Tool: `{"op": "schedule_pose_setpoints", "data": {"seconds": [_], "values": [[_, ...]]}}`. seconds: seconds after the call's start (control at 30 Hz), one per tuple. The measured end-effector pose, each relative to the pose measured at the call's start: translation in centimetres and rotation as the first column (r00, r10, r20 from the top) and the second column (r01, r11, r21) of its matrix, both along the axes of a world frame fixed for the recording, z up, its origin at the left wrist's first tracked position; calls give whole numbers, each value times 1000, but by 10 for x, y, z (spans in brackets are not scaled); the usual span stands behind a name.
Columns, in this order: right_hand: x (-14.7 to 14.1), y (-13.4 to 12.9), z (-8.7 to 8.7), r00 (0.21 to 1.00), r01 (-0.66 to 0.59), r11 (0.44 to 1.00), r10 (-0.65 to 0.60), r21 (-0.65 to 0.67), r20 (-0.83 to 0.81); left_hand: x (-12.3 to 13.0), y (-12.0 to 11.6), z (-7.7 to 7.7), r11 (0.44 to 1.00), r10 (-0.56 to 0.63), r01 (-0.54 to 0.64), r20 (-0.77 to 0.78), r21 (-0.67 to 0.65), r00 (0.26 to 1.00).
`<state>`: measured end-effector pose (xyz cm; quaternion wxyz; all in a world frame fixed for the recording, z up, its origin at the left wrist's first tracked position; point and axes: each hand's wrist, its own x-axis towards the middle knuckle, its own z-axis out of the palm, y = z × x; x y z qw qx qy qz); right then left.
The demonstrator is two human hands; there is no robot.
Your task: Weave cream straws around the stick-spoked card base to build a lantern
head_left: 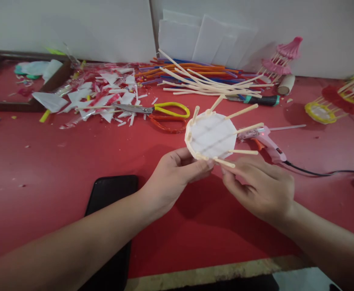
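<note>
A white disc (213, 135) with several cream sticks standing out around its edge is held above the red table. My left hand (184, 169) pinches the disc's near left rim between thumb and fingers. Cream material wraps along that left part of the rim. At the near right edge, my right hand (260, 186) has its fingers closed by the lowest stick (225, 163); what lies between the fingertips is too small to tell. Just right of the disc, a pink glue gun (270, 145) with a lit red light lies on the table.
Yellow-and-red-handled scissors (152, 110) lie behind the hands, beside white scraps (104, 97). Cream sticks (207, 83) and coloured ones are piled at the back. A black phone (112, 198) lies under my left forearm. Stick models (281, 58) stand at the right.
</note>
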<state>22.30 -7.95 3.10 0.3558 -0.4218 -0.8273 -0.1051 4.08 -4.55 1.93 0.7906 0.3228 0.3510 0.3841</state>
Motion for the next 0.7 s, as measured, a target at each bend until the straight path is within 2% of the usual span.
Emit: {"op": "schedule_pose_setpoints", "data": {"seconds": [0.2,0.3,0.53,0.7], "values": [[6,0,2,991,-30,995,18,98,129,1,-1,5,980,38,-20,-89,200,995],[6,-1,3,991,-40,994,27,100,134,1,-1,7,972,52,-21,-123,236,991],[2,-3,2,998,-47,992,43,-114,-42,1,-1,11,966,97,-40,-212,255,972],[4,-3,1,997,-62,976,52,-207,-50,2,-3,14,968,103,-52,-201,244,974]]}}
